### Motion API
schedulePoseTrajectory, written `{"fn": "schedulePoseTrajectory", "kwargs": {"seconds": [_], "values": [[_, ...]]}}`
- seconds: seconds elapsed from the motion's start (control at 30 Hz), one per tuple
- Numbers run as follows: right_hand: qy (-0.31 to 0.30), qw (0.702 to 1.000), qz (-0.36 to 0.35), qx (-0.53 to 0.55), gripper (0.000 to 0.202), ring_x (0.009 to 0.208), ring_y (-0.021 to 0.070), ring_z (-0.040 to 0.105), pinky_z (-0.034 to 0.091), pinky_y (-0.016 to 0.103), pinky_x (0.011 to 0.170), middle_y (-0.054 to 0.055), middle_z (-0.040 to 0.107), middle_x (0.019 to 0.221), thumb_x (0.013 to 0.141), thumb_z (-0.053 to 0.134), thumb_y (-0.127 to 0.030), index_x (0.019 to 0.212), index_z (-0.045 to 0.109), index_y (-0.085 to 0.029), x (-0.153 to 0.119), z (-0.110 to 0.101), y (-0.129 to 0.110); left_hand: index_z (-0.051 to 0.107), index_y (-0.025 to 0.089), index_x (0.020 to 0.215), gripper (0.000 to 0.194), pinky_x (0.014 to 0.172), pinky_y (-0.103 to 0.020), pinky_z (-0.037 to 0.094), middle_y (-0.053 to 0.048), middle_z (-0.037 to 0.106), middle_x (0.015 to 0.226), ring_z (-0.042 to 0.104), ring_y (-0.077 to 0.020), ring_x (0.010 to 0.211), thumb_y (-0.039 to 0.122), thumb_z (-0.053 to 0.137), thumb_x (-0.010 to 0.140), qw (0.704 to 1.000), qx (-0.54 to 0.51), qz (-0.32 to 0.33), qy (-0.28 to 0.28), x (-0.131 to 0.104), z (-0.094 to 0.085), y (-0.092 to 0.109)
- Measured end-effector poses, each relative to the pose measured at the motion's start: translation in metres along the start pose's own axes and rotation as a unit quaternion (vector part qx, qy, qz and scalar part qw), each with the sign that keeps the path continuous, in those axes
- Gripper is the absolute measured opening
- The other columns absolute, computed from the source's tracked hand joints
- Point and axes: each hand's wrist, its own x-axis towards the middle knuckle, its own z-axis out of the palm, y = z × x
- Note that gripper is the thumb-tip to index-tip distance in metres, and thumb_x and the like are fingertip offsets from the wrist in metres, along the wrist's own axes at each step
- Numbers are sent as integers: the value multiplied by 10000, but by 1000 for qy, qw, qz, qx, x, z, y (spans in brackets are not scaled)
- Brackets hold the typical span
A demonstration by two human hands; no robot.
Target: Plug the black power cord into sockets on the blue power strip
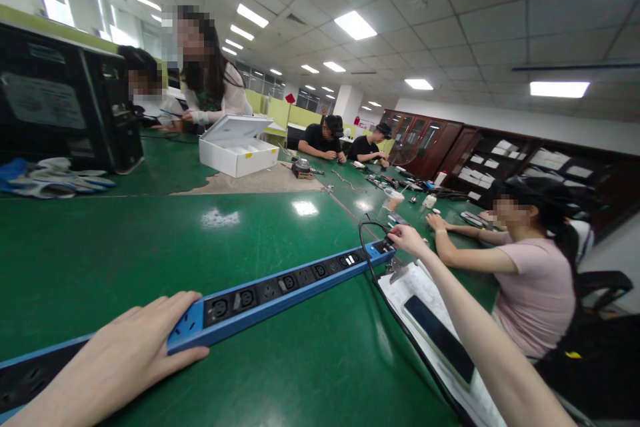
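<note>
A long blue power strip (300,278) with black sockets lies diagonally on the green table (310,360). My left hand (135,343) is wrapped over its near part, thumb on the front side and fingers across the top. At the strip's far end, my right hand (406,240) has its fingers pinched on a black plug (387,242) at the last socket; how deep the plug sits cannot be made out. A black cable (364,240) loops beside the plug and runs down past the clipboard.
A clipboard with papers (415,277) and a phone (440,337) lies under my right forearm. Beyond are a white box (239,155), gloves (55,178), a black computer case (65,100), a cup (393,200) and scattered tools. Several people are around the table, one at the right (540,273).
</note>
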Motion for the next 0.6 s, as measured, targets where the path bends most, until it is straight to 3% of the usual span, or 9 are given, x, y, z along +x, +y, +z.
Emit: {"fn": "schedulePoseTrajectory", "kwargs": {"seconds": [0.13, 0.33, 0.6], "values": [[-39, 998, -30, -41, 208, 878, 202, 699, 474, 227, 744, 74, 761, 948, 839, 682, -329, 979, 738, -186, 11, -15, -3, 577, 300, 1332, 764, 885, -437, 493, -107, 681, 1265, 671, -328, 1036, 806, 553, 761, 1000, 3, 5, 8, -2, 1, -1], [-77, 990, -59, -101, 174, 893, 241, 690, 475, 264, 754, 110, 754, 910, 786, 718, -315, 889, 754, -180, 30, -24, -22, 583, 307, 1328, 762, 879, -425, 500, -96, 686, 1264, 675, -325, 1034, 805, 565, 752, 1000, 0, 6, 12, -2, 5, -6], [-158, 976, -63, -137, 166, 632, 201, 651, 472, 261, 628, 70, 692, 640, 754, 694, -307, 672, 726, -167, 26, -37, -15, 587, 288, 1317, 798, 920, -507, 507, -98, 686, 1275, 654, -391, 1077, 839, 521, 743, 999, -1, -1, 37, -3, 9, -4]]}}
